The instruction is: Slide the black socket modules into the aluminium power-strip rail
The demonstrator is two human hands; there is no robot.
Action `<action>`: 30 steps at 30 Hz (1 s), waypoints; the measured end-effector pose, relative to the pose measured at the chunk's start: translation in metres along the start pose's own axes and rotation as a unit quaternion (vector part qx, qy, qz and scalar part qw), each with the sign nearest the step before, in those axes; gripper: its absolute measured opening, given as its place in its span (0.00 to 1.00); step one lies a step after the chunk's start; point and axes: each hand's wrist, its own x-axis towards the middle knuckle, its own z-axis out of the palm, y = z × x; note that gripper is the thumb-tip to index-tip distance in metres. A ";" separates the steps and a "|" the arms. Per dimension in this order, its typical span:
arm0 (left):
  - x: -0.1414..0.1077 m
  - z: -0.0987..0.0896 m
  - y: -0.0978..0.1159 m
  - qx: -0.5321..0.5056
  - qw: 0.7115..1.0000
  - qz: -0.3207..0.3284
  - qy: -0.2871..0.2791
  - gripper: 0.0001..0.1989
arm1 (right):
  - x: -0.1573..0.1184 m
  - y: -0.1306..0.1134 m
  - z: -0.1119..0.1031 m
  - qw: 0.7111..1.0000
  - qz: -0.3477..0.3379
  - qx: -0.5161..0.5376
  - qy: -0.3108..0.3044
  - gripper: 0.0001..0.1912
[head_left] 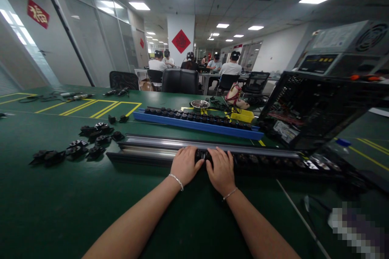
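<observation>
A long dark channel with a shiny metal inside (146, 154) lies across the green table in front of me. My left hand (185, 166) and my right hand (221, 170) meet over its middle, thumbs close together. Between them a small black part (203, 155) shows in the channel, with fingers of both hands closed about its two sides; the fingertips are partly hidden. To the right of my hands, a row of similar black parts (267, 160) fills the channel. Several loose black parts (76, 149) lie in a group off its left end.
Behind the channel stands a blue tray (197, 126) lined with black parts. A yellow bin (242, 115) and round metal dish (199, 104) sit farther back. An open computer case (322, 109) blocks the right side. Tools (75, 97) lie at far left; people sit beyond.
</observation>
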 end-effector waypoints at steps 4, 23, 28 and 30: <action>-0.004 0.007 0.004 0.018 0.999 -0.021 0.046 0.21 | 0.000 0.000 0.000 1.000 0.004 -0.001 -0.006 0.18; 0.000 0.008 0.004 0.031 0.997 -0.037 0.057 0.16 | 0.001 -0.001 -0.002 1.000 -0.001 -0.004 -0.005 0.18; 0.001 0.005 0.002 0.019 0.998 -0.039 0.036 0.15 | 0.000 0.000 -0.002 1.000 -0.002 -0.004 -0.008 0.19; 0.001 0.003 0.001 0.018 0.999 -0.042 0.029 0.15 | 0.000 0.000 -0.001 1.000 -0.004 -0.006 -0.006 0.19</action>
